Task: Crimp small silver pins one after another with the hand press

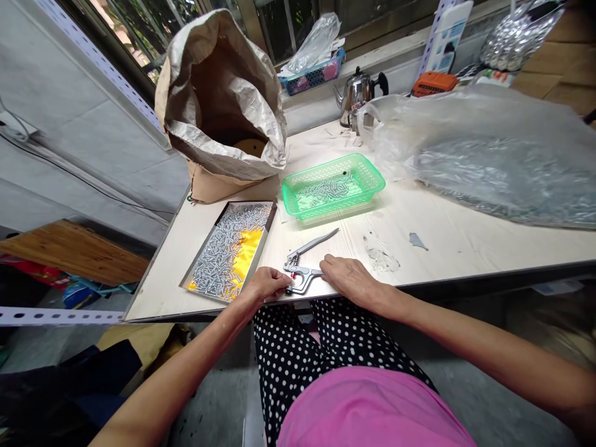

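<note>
A pair of grey hand-press pliers (305, 277) lies at the table's front edge, its handles spread apart and a spring and a small red part near the jaws. My right hand (349, 280) has its fingers closed around the end of the lower handle. At the jaws, my left hand (269, 283) pinches with thumb and forefinger; whatever is between them is too small to make out. Just left of that hand sits a shallow tray (261, 247) of small silvery metal pieces (216, 248) over a yellow lining (246, 253). More such pieces lie in a green plastic basket (335, 210) behind the pliers.
A large open paper sack (223, 105) stands at the back left. To the right, a clear plastic bag (503, 161) of metal-looking contents spreads over the table. A steel kettle (357, 96), an orange device (434, 84) and a blue basket (314, 76) are along the window side.
</note>
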`<state>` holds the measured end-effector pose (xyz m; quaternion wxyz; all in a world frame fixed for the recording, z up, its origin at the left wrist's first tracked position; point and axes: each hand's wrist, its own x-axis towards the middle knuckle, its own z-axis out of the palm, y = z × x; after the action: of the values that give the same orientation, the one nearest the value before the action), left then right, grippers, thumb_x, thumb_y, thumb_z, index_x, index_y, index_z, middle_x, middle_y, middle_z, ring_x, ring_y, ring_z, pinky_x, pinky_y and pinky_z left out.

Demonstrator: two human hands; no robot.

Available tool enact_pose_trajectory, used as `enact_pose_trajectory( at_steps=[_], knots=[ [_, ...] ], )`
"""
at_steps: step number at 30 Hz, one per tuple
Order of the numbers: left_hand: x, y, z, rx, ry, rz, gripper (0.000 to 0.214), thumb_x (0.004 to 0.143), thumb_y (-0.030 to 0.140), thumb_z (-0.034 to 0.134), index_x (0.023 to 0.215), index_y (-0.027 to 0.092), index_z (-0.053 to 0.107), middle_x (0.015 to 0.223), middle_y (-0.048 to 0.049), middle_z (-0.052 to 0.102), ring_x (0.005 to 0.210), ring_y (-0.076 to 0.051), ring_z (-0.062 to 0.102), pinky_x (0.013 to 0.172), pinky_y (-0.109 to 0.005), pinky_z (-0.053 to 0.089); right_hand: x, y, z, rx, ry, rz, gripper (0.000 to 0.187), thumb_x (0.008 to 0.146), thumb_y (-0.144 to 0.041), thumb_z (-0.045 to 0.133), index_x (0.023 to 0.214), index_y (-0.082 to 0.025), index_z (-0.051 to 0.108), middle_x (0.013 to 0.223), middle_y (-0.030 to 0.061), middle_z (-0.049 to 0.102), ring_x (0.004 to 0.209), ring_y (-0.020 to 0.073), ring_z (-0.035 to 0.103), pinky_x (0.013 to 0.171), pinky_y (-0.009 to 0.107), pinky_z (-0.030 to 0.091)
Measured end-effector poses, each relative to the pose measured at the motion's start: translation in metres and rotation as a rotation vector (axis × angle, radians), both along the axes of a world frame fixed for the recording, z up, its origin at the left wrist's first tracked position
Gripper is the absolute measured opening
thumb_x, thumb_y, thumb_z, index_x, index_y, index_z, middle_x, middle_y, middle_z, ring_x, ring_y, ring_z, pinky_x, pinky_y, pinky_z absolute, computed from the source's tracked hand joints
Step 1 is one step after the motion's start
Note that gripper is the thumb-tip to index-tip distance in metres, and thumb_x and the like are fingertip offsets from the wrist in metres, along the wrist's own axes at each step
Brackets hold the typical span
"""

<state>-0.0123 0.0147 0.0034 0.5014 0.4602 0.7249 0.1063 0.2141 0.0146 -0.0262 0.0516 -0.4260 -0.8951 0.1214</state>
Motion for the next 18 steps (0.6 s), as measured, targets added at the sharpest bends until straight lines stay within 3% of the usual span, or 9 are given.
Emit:
enact_pose_trajectory(
  at_steps=[5,8,11,13,15,18],
  knots=[
    [0.002,0.004,0.005,-0.065,0.017,-0.087,0.032,0.06,0.038,0.079,0.053,0.014,0.06,0.044,0.0039,0.05,0.046,-0.009,0.042,0.047,-0.022,0.033,0.002,-0.001,0.002,-0.022,0.008,0.009,0.017,0.097,-0.018,0.042,0.101,-0.017,0.058,0.099,0.0091,0.062,0.082,0.0197,0.058,0.065,0.03,0.039],
    [0.002,0.0,0.005,-0.062,-0.012,-0.071,0.034,0.057,0.041,0.081,0.055,0.014,0.06,0.046,0.0042,0.051,0.047,-0.009,0.045,0.049,-0.023,0.037,0.007,0.004,0.006,-0.004,0.065,0.026,0.017,0.094,-0.028,0.053,0.106,-0.017,0.058,0.116,0.0141,0.059,0.097,0.0243,0.057,0.076,0.035,0.044],
    [0.002,-0.005,0.003,-0.036,-0.007,-0.035,0.037,0.054,0.043,0.083,0.058,0.014,0.062,0.048,0.0044,0.051,0.048,-0.01,0.046,0.05,-0.024,0.039,0.013,0.02,0.005,0.084,0.111,0.034,0.064,0.08,-0.05,0.07,0.128,-0.015,0.05,0.147,0.0223,0.037,0.126,0.0362,0.042,0.097,0.048,0.04],
    [0.002,-0.007,0.001,-0.021,-0.002,-0.025,0.038,0.054,0.044,0.083,0.058,0.013,0.062,0.048,0.0045,0.051,0.048,-0.009,0.045,0.049,-0.023,0.039,0.015,0.035,0.003,0.084,0.083,0.061,0.091,0.071,-0.062,0.073,0.14,-0.013,0.041,0.152,0.0243,0.03,0.135,0.0415,0.031,0.104,0.055,0.032],
    [0.002,-0.007,0.001,-0.015,-0.005,-0.02,0.037,0.055,0.044,0.082,0.058,0.013,0.061,0.048,0.0044,0.051,0.048,-0.009,0.045,0.049,-0.023,0.039,0.015,0.048,0.0,0.054,0.049,0.123,0.1,0.067,-0.068,0.071,0.142,-0.01,0.04,0.146,0.0247,0.039,0.135,0.0421,0.031,0.106,0.056,0.029],
    [0.003,-0.008,0.001,-0.012,-0.005,-0.011,0.036,0.056,0.042,0.082,0.059,0.013,0.062,0.05,0.0038,0.052,0.05,-0.009,0.046,0.05,-0.023,0.04,0.013,0.059,0.0,0.04,0.021,0.186,0.097,0.067,-0.067,0.072,0.137,-0.007,0.045,0.133,0.0236,0.051,0.121,0.0383,0.046,0.1,0.051,0.034]
  ],
)
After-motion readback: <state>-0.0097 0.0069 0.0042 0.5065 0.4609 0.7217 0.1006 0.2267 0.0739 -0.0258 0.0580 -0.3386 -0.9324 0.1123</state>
